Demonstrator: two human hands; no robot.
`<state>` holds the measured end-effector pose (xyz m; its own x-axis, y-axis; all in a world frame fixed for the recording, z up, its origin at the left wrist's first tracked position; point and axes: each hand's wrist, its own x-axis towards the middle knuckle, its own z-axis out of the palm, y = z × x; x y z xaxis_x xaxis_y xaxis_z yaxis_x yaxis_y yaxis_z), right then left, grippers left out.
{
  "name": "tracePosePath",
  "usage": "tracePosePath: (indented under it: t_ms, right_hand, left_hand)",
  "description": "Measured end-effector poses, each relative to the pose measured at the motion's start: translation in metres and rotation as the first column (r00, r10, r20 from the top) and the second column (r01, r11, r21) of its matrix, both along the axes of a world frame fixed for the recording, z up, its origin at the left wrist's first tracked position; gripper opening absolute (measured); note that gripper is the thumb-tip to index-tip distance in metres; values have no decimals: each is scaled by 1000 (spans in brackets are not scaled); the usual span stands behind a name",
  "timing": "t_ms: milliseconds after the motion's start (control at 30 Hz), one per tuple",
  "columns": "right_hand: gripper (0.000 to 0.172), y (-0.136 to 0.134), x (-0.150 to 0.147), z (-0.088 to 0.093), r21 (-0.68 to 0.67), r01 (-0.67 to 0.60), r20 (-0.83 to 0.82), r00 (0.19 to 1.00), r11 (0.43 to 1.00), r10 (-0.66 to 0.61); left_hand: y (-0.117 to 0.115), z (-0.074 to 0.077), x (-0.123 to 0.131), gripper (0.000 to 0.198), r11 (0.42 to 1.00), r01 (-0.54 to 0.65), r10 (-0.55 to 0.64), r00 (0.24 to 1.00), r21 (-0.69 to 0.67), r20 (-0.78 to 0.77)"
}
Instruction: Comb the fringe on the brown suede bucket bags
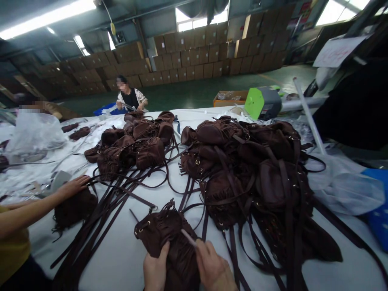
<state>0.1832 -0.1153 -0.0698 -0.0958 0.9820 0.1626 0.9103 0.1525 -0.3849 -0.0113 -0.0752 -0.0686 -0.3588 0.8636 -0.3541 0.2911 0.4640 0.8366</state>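
Close in front of me lies a dark brown fringed bag, with metal eyelets and a ring near its top. My left hand is closed on the bag's left side, thumb on top of the material. In my right hand is a slim pale stick-like tool, whose tip points at the bag's fringe; its exact kind cannot be made out. Just beyond, to the right, rises a big pile of similar brown bags with long straps. Another pile of bags lies further left.
At left, a co-worker's hand rests on another brown bag. A second person stands across the white table. A green and grey machine, clear plastic and a blue bin are to the right. Straps trail across the table.
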Motion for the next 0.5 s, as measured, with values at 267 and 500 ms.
tracePosePath:
  t_ms: [267,500]
  right_hand:
    - [60,2,2,-57,-77,3,357,934,997,25]
    - [51,19,11,-78,-83,42,351,936,996,-10]
  left_hand:
    - [-32,-4,-7,35,995,-69,70,997,-65,14]
    - [-43,-25,-15,34,981,11,9,995,-193,100]
